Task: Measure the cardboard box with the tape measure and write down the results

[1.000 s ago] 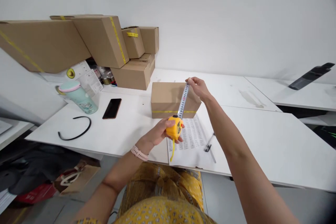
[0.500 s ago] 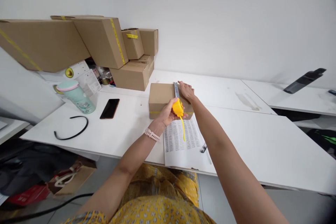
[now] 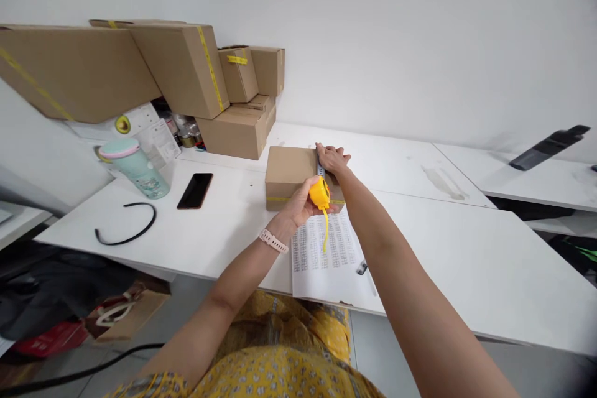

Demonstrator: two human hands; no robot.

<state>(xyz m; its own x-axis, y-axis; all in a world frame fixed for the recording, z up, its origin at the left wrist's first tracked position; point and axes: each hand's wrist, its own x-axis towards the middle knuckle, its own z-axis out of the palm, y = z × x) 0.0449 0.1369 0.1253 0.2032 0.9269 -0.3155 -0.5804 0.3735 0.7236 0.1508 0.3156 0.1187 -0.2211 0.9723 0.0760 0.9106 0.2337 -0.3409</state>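
Observation:
A closed cardboard box (image 3: pixel 289 165) with a yellow strip along its front lies on the white table. Over its near edge, my left hand (image 3: pixel 301 206) is wrapped round a yellow tape measure (image 3: pixel 319 193) with a yellow strap hanging down. The pale blade (image 3: pixel 320 169) runs across the box top from the case to the far edge. There my right hand (image 3: pixel 332 158) holds the blade's end against the box, its other fingers spread past the edge. A printed sheet with columns of figures (image 3: pixel 310 283) lies in front of the box, and a pen (image 3: pixel 362 268) rests on it, partly hidden by my right forearm.
Several cardboard boxes (image 3: pixel 231 134) are stacked at the back left against the wall. A mint tumbler (image 3: pixel 140 168), a phone (image 3: pixel 195 191) and a black curved band (image 3: pixel 152 224) lie or stand on the left. A dark bottle (image 3: pixel 548 148) is at the far right.
The tape measure and its blade have shifted slightly right across the box top. My right hand's fingers are more spread at the far edge.

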